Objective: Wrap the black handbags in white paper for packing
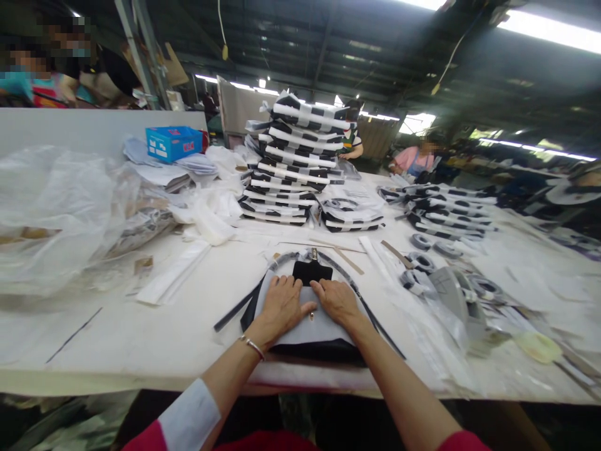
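A black handbag [323,352] lies flat in front of me, with a pale protective sheet [315,333] covering most of its face. My left hand [284,305] rests on the sheet, fingers stretched out and thumb pointing inward. My right hand [337,303] lies on the sheet's other side, its fingers loosely bent and touching the surface near the sheet's upper edge. Just beyond the fingertips sits a black flap [312,272] with a small metal clasp [314,254] at its top. A wrapped strap [354,282] curves around the bag. Between my hands a small metal fitting [312,316] pokes through the sheet.
A tall stack of wrapped black bags [300,160] stands behind, with another stack [451,210] at the right. A tape dispenser [457,300] and tape rolls [422,262] are to my right. Plastic film [56,213] and a blue box [173,143] lie left. Several people work farther back.
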`<action>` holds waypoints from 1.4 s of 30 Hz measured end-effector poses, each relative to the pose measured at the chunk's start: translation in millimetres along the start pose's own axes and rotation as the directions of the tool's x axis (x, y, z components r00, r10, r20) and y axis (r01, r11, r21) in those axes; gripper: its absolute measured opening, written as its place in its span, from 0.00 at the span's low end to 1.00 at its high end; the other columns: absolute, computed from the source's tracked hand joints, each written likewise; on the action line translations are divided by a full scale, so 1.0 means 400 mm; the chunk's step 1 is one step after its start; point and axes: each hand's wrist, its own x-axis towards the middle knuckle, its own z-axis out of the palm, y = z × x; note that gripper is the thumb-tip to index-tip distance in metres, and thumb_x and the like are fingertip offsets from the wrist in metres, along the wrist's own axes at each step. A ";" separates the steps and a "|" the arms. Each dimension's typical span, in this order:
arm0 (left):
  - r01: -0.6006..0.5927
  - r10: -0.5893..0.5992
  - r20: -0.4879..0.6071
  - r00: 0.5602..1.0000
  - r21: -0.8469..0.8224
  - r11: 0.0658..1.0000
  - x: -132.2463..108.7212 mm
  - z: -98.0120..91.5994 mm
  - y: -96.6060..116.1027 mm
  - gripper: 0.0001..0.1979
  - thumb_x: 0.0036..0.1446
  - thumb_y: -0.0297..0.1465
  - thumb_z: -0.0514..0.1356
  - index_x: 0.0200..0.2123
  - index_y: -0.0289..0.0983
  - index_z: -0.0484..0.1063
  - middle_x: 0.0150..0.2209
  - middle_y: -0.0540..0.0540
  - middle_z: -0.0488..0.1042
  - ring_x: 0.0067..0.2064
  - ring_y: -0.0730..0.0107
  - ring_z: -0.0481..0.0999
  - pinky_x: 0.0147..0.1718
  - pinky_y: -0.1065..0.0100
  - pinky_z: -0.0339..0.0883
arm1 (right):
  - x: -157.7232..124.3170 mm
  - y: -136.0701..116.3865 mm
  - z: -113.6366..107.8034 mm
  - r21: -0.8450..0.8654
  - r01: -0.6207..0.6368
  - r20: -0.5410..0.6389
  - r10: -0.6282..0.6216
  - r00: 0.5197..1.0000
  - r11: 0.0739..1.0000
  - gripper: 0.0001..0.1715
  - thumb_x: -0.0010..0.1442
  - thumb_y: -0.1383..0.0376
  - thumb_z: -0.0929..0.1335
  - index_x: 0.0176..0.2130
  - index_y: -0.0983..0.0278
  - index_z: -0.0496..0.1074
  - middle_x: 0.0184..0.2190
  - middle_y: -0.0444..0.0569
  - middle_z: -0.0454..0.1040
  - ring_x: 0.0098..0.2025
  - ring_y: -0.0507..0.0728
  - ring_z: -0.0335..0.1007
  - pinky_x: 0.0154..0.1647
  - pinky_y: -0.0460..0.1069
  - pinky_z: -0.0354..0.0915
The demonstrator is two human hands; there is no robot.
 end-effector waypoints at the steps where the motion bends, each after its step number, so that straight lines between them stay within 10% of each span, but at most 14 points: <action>1: 0.005 -0.005 -0.011 1.000 -0.003 1.000 0.002 0.004 -0.001 0.27 0.59 0.53 0.57 0.41 0.33 0.73 0.40 0.37 0.75 0.45 0.48 0.72 0.47 0.51 0.60 | 0.004 0.000 0.001 0.000 -0.020 0.013 0.020 1.000 1.000 0.32 0.72 0.51 0.53 0.36 0.62 0.76 0.36 0.53 0.81 0.39 0.59 0.77 0.39 0.50 0.60; 21: 0.075 -0.076 -0.011 0.997 -0.024 0.997 0.022 0.022 -0.019 0.30 0.57 0.57 0.57 0.40 0.33 0.74 0.38 0.37 0.76 0.45 0.50 0.72 0.50 0.53 0.57 | 0.019 0.013 0.021 -0.066 -0.220 -0.061 0.216 0.975 0.973 0.33 0.71 0.49 0.54 0.36 0.67 0.76 0.31 0.59 0.80 0.36 0.62 0.78 0.45 0.56 0.59; 27: 0.053 -0.054 -0.021 0.998 -0.055 0.997 0.028 0.032 -0.026 0.21 0.64 0.47 0.55 0.39 0.33 0.73 0.39 0.37 0.76 0.44 0.52 0.72 0.49 0.53 0.57 | 0.020 0.022 0.049 0.033 -0.274 -0.219 0.275 0.936 0.961 0.31 0.68 0.48 0.61 0.54 0.71 0.67 0.44 0.63 0.78 0.45 0.66 0.76 0.46 0.56 0.61; 32: 0.044 -0.044 -0.003 0.999 -0.073 0.996 0.029 0.031 -0.028 0.13 0.66 0.37 0.54 0.38 0.33 0.72 0.38 0.37 0.75 0.45 0.52 0.72 0.50 0.52 0.57 | 0.021 0.046 0.058 0.216 -0.112 -0.278 0.171 0.945 0.970 0.34 0.65 0.55 0.65 0.65 0.65 0.57 0.61 0.61 0.66 0.59 0.66 0.66 0.54 0.58 0.61; 42: 0.137 -0.135 0.019 0.991 -0.159 0.978 0.038 0.037 -0.046 0.11 0.60 0.24 0.51 0.32 0.32 0.73 0.34 0.36 0.76 0.40 0.53 0.74 0.46 0.53 0.64 | -0.019 0.050 0.045 0.565 0.326 -0.528 0.028 0.849 0.758 0.12 0.57 0.57 0.71 0.32 0.59 0.67 0.39 0.50 0.78 0.47 0.61 0.72 0.54 0.60 0.64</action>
